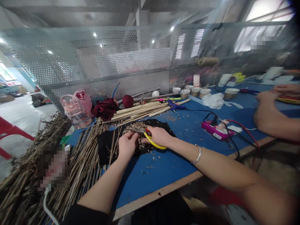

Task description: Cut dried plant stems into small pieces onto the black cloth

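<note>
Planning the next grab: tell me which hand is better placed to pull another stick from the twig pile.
Left, probably. The left hand sits on the side of the twig pile; the right hand is farther and its fingers hold the yellow-handled scissors.

Quick count from our worktop (168,162): we've got one left hand (127,146) and one right hand (159,136), one pair of scissors (152,143), one black cloth (105,147) and one bracelet (198,154). Far edge: five little cups (205,92), one yarn ball (127,101), one pink jug (75,109), one blue glue gun (174,106). Near the right edge: one pink power strip (214,131). Twigs (82,156) at the left edge: too many to count.
</note>
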A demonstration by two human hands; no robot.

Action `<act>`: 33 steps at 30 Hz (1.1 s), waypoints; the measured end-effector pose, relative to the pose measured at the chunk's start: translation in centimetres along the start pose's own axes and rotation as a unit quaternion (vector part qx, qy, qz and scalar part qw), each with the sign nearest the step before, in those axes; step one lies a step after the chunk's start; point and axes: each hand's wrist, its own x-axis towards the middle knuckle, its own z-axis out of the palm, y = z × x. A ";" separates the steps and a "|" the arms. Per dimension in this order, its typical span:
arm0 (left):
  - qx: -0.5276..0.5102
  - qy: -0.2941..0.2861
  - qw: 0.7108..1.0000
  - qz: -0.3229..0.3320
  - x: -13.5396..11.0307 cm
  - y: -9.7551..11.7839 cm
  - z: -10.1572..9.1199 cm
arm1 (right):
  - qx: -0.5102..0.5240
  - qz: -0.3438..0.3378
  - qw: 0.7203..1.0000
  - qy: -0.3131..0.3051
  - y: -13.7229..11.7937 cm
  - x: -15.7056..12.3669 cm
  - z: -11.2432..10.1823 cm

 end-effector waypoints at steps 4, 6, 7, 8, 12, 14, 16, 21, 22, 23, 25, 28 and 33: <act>0.010 -0.016 1.000 0.007 0.2 -0.4 -0.2 | -0.019 -0.011 0.999 0.035 -0.2 0.0 0.2; 0.010 -0.024 1.000 0.009 0.1 -0.5 -0.1 | -0.012 -0.016 0.999 0.043 -0.3 -0.2 0.1; 0.009 -0.026 1.000 0.011 0.0 -0.5 0.0 | -0.008 -0.017 0.999 0.047 -0.4 -0.3 0.1; 0.006 -0.026 1.000 0.012 -0.1 -0.4 0.1 | -0.006 -0.017 0.999 0.050 -0.4 -0.5 -0.1; 0.003 -0.030 0.999 0.019 -0.4 0.0 0.4 | -0.014 -0.001 0.999 0.044 -0.5 -1.1 -0.4; 0.011 -0.027 0.999 0.024 -0.5 0.2 0.4 | -0.017 0.007 0.999 0.038 -0.5 -1.2 -0.5; 0.016 -0.027 0.999 0.026 -0.4 0.3 0.2 | -0.018 0.011 0.999 0.034 -0.5 -1.3 -0.4; 0.021 -0.048 0.998 0.019 -0.2 0.5 -0.1 | -0.011 0.018 0.999 0.033 -0.4 -1.1 0.0; 0.022 -0.052 0.998 0.016 -0.2 0.5 -0.1 | -0.007 0.020 0.999 0.034 -0.3 -1.1 0.0; 0.022 -0.055 0.998 0.013 -0.2 0.5 -0.1 | -0.001 0.020 0.999 0.034 -0.2 -1.0 0.1; 0.016 -0.054 0.998 0.007 -0.1 0.5 -0.1 | 0.009 0.018 0.999 0.035 -0.1 -1.0 0.3; -0.006 -0.035 0.999 -0.001 0.0 0.4 0.0 | 0.007 0.016 0.999 0.045 0.1 -1.0 0.4; -0.038 -0.017 0.999 0.009 0.2 0.2 0.1 | 0.001 0.016 0.999 0.035 0.0 -1.3 0.4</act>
